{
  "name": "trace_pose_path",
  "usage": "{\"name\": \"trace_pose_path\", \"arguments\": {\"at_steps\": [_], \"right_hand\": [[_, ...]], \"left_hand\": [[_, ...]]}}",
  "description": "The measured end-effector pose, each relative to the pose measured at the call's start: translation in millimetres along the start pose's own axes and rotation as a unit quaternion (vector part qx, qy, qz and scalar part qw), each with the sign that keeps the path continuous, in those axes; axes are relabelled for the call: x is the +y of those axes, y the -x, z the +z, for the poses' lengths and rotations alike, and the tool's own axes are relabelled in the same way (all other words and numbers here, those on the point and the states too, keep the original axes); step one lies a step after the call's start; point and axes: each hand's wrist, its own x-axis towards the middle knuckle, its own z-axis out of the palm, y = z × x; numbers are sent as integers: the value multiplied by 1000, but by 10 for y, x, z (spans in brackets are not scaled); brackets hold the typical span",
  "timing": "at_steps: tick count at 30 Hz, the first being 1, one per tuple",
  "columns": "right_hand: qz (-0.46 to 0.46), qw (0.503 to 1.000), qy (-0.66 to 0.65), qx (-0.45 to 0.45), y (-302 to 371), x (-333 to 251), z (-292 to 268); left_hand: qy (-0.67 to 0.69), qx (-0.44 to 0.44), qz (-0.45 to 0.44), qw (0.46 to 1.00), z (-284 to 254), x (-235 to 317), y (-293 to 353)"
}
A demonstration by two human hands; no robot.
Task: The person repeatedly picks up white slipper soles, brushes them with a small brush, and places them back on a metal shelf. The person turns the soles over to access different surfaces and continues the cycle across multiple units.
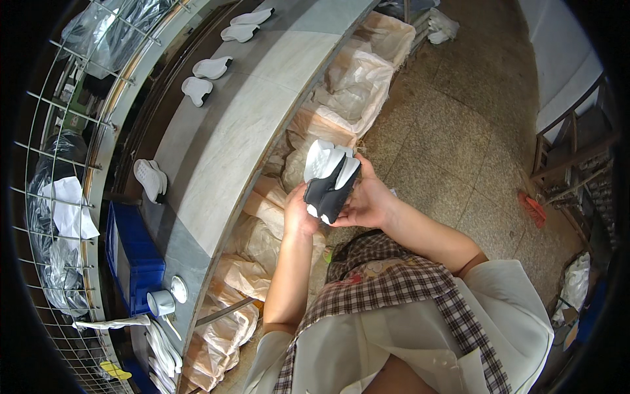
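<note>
Just beyond the table's front edge, both my hands hold a small bundle of black-and-white shoe soles (328, 187), pressed together and tilted. My left hand (300, 211) grips the bundle from the left, its fingers partly hidden behind it. On the other side my right hand (372, 200) is wrapped round it, thumb near the top and fingers underneath. White shows at the upper end and at the lower tips, while the side facing me is mostly black. How many pieces are in the bundle I cannot tell.
Along the grey table (230, 125) lie several white soles (212, 67) with black ends, plus a stacked pair (151, 180). A blue bin (134, 262), a white mug (161, 303) and white strips (163, 348) stand nearer. Lined sacks (351, 92) fill the space below; wire mesh (59, 217) borders the left.
</note>
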Motion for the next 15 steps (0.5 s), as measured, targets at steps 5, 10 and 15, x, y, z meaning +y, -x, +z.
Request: {"name": "trace_pose_path", "arguments": {"at_steps": [5,10,15], "right_hand": [[5,1000,-13,-16,-20,2,-24],[8,1000,-9,-16,-11,16,-48],[16,999,-17,-29,0,56,-58]], "left_hand": [[10,20,6,1000,-32,1,18],[18,13,7,1000,-47,3,93],[23,24,6,999,-77,-36,120]]}}
